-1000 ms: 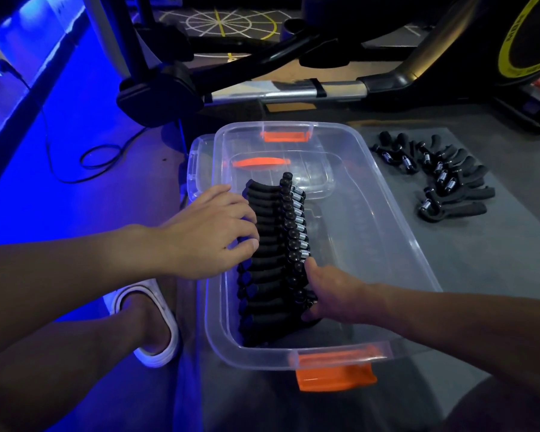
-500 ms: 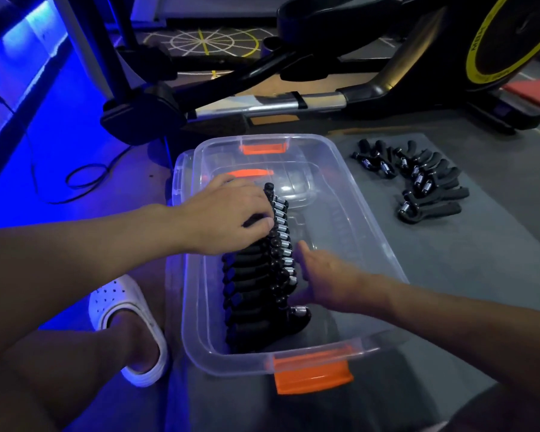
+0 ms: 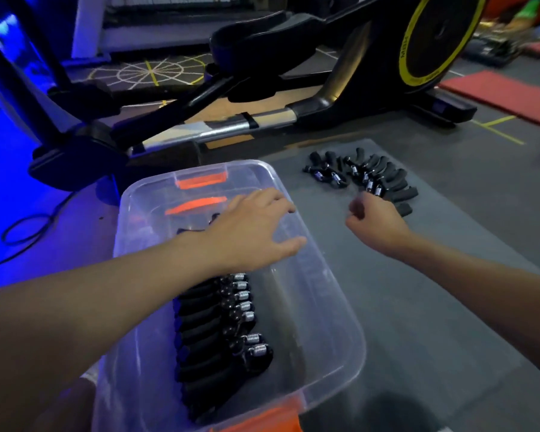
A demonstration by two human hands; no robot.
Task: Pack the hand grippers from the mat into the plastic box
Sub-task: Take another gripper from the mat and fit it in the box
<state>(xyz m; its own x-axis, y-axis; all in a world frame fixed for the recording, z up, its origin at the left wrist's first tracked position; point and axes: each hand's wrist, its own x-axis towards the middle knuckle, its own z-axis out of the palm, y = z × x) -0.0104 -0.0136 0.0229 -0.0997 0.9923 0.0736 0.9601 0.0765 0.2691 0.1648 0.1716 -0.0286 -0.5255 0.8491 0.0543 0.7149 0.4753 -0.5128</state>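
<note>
A clear plastic box (image 3: 334,307) with orange latches sits on the floor in front of me. A row of several black hand grippers (image 3: 219,332) with steel springs lies packed along its left side. My left hand (image 3: 250,229) hovers over the box's far half, fingers spread and holding nothing. My right hand (image 3: 376,222) is outside the box over the grey mat (image 3: 434,275), fingers loosely curled and empty, just short of the pile of several hand grippers (image 3: 362,176) lying on the mat.
A black and yellow elliptical trainer (image 3: 293,98) stands right behind the box and mat. A cable (image 3: 22,232) loops on the blue-lit floor at left. Red mats (image 3: 505,95) lie at far right. The box's lid (image 3: 197,204) sits behind it.
Both hands have left the packed row in the box. My right hand moved out over the mat toward the loose grippers, and my left hand lifted toward the box's far end. The view tilted up.
</note>
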